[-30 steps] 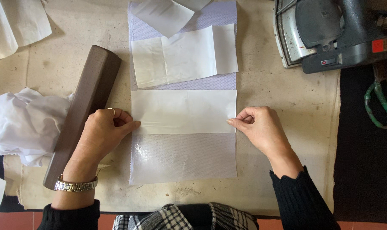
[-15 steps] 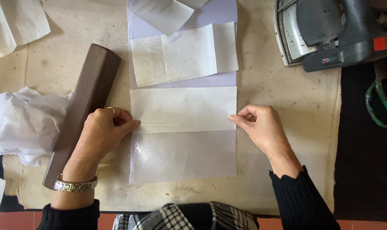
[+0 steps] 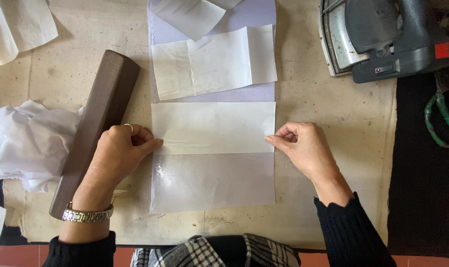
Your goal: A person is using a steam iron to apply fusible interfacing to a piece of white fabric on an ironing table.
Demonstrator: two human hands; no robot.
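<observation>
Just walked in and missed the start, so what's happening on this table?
A person is holding a white rectangular sheet flat on a strip of pale fabric. The left hand pinches its left edge, the right hand its right edge. A long brown block lies by the left hand, crumpled white cloth beside it. An iron rests at the far right.
</observation>
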